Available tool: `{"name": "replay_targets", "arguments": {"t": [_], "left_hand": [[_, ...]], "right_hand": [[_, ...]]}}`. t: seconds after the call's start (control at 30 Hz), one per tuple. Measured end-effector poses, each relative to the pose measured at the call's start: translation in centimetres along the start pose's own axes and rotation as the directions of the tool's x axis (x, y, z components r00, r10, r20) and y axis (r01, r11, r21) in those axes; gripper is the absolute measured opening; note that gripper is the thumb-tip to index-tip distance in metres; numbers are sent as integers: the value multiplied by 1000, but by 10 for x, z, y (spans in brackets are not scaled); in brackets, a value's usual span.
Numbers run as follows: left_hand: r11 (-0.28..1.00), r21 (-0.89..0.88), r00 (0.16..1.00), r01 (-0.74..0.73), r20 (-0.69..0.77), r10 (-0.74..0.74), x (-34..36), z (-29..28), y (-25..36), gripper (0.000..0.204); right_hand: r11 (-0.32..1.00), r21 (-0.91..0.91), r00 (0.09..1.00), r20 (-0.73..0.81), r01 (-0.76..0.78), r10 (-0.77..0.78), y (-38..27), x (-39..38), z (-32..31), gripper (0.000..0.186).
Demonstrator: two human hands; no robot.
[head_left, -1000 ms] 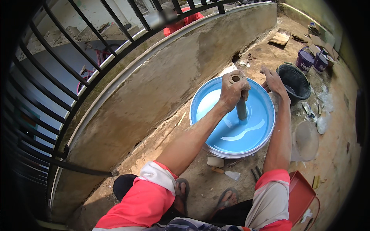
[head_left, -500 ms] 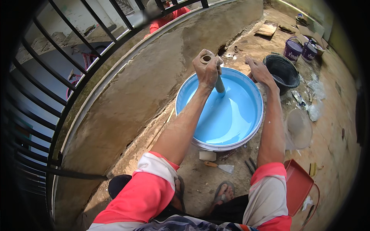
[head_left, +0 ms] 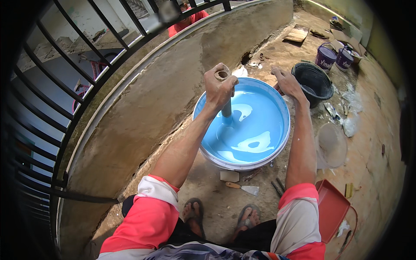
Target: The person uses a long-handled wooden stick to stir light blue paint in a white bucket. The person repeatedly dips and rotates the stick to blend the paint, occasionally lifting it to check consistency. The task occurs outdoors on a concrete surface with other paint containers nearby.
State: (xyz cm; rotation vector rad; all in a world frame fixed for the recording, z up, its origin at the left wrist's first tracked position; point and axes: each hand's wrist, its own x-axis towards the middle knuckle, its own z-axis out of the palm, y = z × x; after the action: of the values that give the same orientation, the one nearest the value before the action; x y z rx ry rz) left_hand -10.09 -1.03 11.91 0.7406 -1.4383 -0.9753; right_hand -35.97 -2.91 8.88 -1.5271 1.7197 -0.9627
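A wide white bucket (head_left: 197, 138) full of light blue paint (head_left: 255, 125) stands on the ground in front of me. My left hand (head_left: 219, 86) is closed around the top of a hollow pipe (head_left: 226, 109), whose lower end dips into the paint at the left side. Ripples and a swirl show around the pipe. My right hand (head_left: 288, 84) is at the bucket's far right rim, its fingers curled there with the index finger partly raised; the exact grip is partly hidden.
A black bucket (head_left: 314, 82) stands right of my right hand, with purple paint pails (head_left: 326, 56) beyond. By my feet lie a putty knife (head_left: 242, 188) and a red tray (head_left: 333, 210). A low wall with black railings (head_left: 60, 117) curves along the left; a person in red (head_left: 188, 21) is behind it.
My left hand has swung the pipe leftward and nearer through the paint, and the ripples have changed shape. My right hand stays by the rim. The view has shifted slightly.
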Motion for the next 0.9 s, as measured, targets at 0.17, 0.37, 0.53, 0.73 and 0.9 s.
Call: {"name": "replay_targets", "arguments": {"t": [0.17, 0.37, 0.53, 0.73, 0.9], "left_hand": [[982, -180, 995, -66, -81, 52, 19, 54, -17, 10], [927, -299, 965, 227, 200, -172, -14, 68, 2, 12], [950, -157, 957, 270, 156, -246, -20, -2, 19, 9], [998, 39, 991, -57, -120, 61, 14, -5, -6, 9], [973, -221, 994, -62, -99, 41, 10, 64, -15, 10]], "right_hand": [[998, -61, 1000, -13, 18, -19, -5, -4, 1, 68], [999, -17, 999, 7, -39, 39, -11, -4, -4, 68], [1000, 5, 1000, -10, -25, 25, -6, -6, -4, 69], [999, -13, 999, -5, 42, -43, -10, -11, -1, 69], [995, -88, 998, -30, 48, -51, -6, -6, -2, 71]]}}
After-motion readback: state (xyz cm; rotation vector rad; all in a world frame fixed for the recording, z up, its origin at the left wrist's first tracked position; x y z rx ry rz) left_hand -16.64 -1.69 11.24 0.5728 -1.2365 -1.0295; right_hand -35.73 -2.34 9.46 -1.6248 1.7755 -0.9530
